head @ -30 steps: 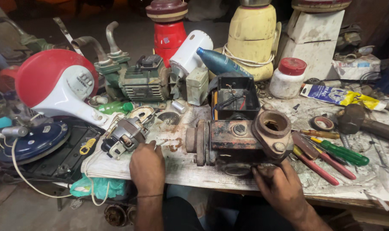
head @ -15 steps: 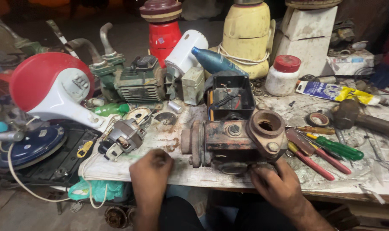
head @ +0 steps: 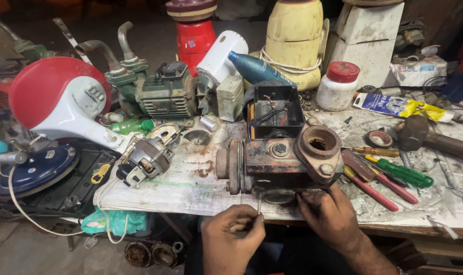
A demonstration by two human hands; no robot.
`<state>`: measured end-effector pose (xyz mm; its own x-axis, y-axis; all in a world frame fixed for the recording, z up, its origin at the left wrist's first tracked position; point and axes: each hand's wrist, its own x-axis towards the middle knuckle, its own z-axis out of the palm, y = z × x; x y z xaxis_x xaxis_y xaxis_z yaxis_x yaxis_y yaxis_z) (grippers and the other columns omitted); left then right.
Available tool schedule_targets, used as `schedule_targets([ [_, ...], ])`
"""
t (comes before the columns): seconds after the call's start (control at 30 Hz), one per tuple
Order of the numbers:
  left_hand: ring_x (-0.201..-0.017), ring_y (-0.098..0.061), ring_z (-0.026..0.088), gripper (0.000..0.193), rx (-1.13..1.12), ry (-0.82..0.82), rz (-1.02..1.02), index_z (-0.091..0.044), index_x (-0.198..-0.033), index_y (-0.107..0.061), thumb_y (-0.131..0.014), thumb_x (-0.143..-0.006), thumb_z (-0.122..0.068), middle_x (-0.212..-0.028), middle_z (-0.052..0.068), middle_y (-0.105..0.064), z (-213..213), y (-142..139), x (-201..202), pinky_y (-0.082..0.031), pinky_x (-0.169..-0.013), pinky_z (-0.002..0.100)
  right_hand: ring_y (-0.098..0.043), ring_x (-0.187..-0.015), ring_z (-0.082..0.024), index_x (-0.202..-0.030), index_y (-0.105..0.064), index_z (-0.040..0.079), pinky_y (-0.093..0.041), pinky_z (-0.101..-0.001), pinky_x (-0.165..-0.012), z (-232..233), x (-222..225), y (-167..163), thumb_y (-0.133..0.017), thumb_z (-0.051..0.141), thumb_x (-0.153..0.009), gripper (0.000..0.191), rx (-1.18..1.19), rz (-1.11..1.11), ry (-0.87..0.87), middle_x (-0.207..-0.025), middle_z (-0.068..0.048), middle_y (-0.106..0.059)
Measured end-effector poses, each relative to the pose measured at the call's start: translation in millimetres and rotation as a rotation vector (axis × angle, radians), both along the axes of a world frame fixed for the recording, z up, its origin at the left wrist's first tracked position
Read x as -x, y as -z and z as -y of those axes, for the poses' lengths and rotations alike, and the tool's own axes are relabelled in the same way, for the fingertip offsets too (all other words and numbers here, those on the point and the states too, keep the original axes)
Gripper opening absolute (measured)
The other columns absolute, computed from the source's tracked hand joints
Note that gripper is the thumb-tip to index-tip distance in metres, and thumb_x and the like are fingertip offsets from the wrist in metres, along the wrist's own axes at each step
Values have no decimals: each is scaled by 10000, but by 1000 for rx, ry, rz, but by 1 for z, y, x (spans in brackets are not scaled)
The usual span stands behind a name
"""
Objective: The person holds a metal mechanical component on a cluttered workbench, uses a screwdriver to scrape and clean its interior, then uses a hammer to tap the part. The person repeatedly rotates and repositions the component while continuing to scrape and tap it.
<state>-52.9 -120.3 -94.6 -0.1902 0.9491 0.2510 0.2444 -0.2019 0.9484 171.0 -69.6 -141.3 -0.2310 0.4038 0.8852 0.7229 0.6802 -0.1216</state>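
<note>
Pump: rusty pump [head: 280,158] sits near the middle of the desk's front edge, its round threaded port [head: 319,145] facing up at the right and an open black box [head: 274,109] on its back.
Left hand: left hand [head: 234,237] is just off the front edge, below and left of the pump, fingers curled and pressed together on a thin pin [head: 259,206] that stands upright; it does not touch the pump.
Right hand: right hand [head: 325,214] is at the front edge, fingertips against the pump's underside; whether it grips anything there I cannot tell.
Desk: desk [head: 190,188] is covered by a stained white sheet.
Right of pump: screwdrivers [head: 389,173] with red, green and yellow handles lie just beside it; a hammer [head: 432,137] lies nearer the right edge.
Left of pump: small motor [head: 144,160] lies on the sheet; a red and white fan [head: 58,99] is by the left edge.
Back edge: green motor [head: 165,94], blue bottle [head: 257,69], white jar [head: 338,86] with a red lid.
</note>
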Motion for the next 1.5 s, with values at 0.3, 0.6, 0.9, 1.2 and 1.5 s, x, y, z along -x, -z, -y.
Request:
schedule_targets([
  [0.3, -663, -806, 92, 151, -28, -17, 15, -28, -854, -812, -817, -704, -17, -717, 43, -820, 0, -6, -2, -669, -623, 227, -698, -821, -348, -885, -589, 19, -567, -411, -660, -1, -1, 3, -854, 47, -735, 306, -19, 18, 13, -1002, -216, -658],
  [0.6, -639, -793, 92, 134, -70, -58, -8, -25, -836, -802, -815, -704, -2, -702, 46, -815, 0, -9, 0, -647, -575, 224, -715, -816, -315, -896, -610, 16, -583, -383, -664, 0, 0, 1, -849, 33, -735, 289, -7, 27, -12, -973, -189, -675],
  [0.9, -681, -742, 111, 114, -59, 12, 288, 61, -873, -788, -817, -781, 0, -756, 114, -804, -14, 17, -7, -589, -623, 228, -701, -801, -328, -897, -617, 14, -573, -398, -657, 0, -2, 1, -844, 18, -720, 288, -21, 22, -18, -955, -195, -675],
  [1.2, -593, -706, 143, 268, 276, 107, 423, 51, -855, -786, -692, -929, -190, -706, 113, -761, -26, 27, -16, -587, -570, 273, -707, -801, -331, -918, -626, 16, -571, -395, -652, 0, 0, -1, -838, 19, -724, 288, -43, 34, -3, -956, -192, -675],
  [1.5, -613, -679, 159, 198, 296, 155, 728, 82, -897, -743, -720, -898, -115, -744, 131, -750, -32, 31, -10, -573, -578, 287, -716, -816, -304, -912, -614, 15, -579, -375, -663, 2, 1, -5, -838, 9, -757, 273, -17, 25, -38, -950, -158, -680],
])
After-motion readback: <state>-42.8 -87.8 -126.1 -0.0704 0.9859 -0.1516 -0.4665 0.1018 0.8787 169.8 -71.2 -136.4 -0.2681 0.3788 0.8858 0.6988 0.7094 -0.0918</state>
